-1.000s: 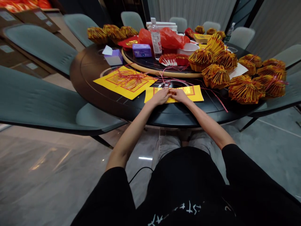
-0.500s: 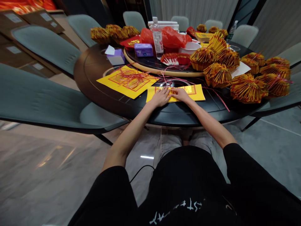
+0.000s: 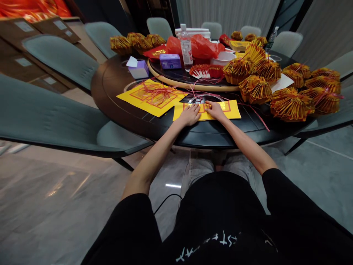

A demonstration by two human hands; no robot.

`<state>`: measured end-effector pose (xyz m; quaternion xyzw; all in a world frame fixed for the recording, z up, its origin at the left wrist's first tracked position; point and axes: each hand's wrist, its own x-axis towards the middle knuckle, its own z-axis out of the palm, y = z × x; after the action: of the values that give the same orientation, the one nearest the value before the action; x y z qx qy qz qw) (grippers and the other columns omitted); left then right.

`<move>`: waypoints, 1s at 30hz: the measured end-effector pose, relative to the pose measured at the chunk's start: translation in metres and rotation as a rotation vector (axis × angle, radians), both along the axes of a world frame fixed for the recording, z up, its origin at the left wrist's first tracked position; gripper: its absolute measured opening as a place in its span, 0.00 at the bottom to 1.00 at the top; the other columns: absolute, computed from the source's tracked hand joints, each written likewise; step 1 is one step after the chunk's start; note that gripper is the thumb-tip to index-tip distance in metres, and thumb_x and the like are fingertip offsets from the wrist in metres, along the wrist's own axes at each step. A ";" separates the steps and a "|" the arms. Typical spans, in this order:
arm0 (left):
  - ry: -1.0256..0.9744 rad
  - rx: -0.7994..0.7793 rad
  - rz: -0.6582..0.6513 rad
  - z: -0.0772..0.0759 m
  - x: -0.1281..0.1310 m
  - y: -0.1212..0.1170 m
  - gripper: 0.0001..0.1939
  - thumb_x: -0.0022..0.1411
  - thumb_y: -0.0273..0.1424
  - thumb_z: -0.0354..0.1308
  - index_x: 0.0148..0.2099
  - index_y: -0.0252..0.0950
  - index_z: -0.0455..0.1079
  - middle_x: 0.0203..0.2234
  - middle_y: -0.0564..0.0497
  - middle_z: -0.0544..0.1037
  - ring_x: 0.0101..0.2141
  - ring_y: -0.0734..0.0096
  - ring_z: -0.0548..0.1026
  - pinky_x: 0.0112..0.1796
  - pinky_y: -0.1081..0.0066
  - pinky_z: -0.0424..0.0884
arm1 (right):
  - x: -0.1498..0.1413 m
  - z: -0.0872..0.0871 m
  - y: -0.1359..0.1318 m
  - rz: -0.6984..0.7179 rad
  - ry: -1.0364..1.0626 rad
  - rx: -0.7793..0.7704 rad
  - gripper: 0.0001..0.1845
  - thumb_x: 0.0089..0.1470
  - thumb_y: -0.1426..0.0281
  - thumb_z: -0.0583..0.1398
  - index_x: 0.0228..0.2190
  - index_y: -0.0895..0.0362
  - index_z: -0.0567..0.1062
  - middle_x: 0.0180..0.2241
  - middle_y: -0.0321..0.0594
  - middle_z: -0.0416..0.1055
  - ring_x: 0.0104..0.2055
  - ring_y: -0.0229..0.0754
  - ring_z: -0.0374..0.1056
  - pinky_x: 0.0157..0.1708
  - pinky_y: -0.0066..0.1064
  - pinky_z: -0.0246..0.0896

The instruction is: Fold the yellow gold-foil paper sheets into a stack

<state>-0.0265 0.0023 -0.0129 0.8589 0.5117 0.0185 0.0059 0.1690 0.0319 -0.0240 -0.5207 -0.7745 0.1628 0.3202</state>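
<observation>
A yellow paper sheet with red print (image 3: 231,109) lies folded on the near edge of the dark round table (image 3: 110,84). My left hand (image 3: 190,115) rests flat on its left half, fingers stretched out. My right hand (image 3: 214,109) presses on the middle of the sheet with fingers curled at the fold. A second stack of yellow sheets (image 3: 151,96) with loose red strings on it lies to the left.
Several folded yellow-and-red paper bundles (image 3: 291,105) crowd the table's right side. On the turntable stand a water bottle (image 3: 186,48), a purple tissue pack (image 3: 170,60) and red plastic bags (image 3: 202,46). Grey-green chairs (image 3: 41,114) ring the table.
Both hands stay on the yellow sheet; my left hand has flattened and slid slightly along it. The view has shifted a little to the left.
</observation>
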 end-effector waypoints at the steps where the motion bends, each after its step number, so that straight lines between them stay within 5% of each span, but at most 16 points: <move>1: 0.002 -0.001 0.000 0.000 0.000 0.000 0.35 0.76 0.39 0.35 0.77 0.24 0.51 0.76 0.37 0.52 0.75 0.53 0.49 0.72 0.53 0.47 | 0.000 0.000 0.000 -0.007 0.004 -0.002 0.30 0.57 0.73 0.63 0.61 0.64 0.75 0.59 0.52 0.77 0.57 0.52 0.74 0.62 0.41 0.64; 8: 0.007 -0.003 0.003 0.000 0.000 -0.001 0.35 0.76 0.38 0.35 0.77 0.22 0.51 0.76 0.36 0.52 0.75 0.54 0.49 0.72 0.54 0.46 | -0.002 0.000 -0.003 0.021 -0.135 0.043 0.29 0.62 0.68 0.61 0.62 0.66 0.72 0.61 0.56 0.74 0.60 0.56 0.70 0.63 0.47 0.62; 14: 0.016 0.007 -0.003 -0.002 -0.001 0.001 0.35 0.77 0.38 0.35 0.77 0.23 0.51 0.76 0.36 0.51 0.75 0.54 0.50 0.72 0.53 0.47 | -0.014 -0.001 -0.018 0.027 -0.407 0.093 0.31 0.73 0.60 0.47 0.64 0.67 0.70 0.70 0.59 0.62 0.74 0.64 0.50 0.69 0.63 0.48; 18: 0.019 -0.008 -0.007 -0.001 -0.001 0.002 0.34 0.77 0.37 0.34 0.77 0.24 0.50 0.76 0.37 0.51 0.75 0.54 0.49 0.72 0.52 0.48 | -0.016 0.000 -0.022 0.040 -0.477 0.036 0.35 0.73 0.59 0.44 0.68 0.71 0.64 0.72 0.61 0.58 0.77 0.62 0.45 0.73 0.61 0.39; 30: 0.026 0.021 -0.037 0.003 -0.001 -0.002 0.34 0.76 0.35 0.33 0.77 0.24 0.52 0.76 0.37 0.52 0.75 0.52 0.49 0.72 0.51 0.48 | -0.013 0.001 -0.022 0.070 -0.466 -0.061 0.42 0.72 0.51 0.41 0.71 0.71 0.58 0.74 0.61 0.50 0.78 0.62 0.41 0.74 0.61 0.33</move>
<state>-0.0276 -0.0001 -0.0102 0.8684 0.4956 0.0126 -0.0091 0.1561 0.0103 -0.0225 -0.5265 -0.8398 0.0725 0.1110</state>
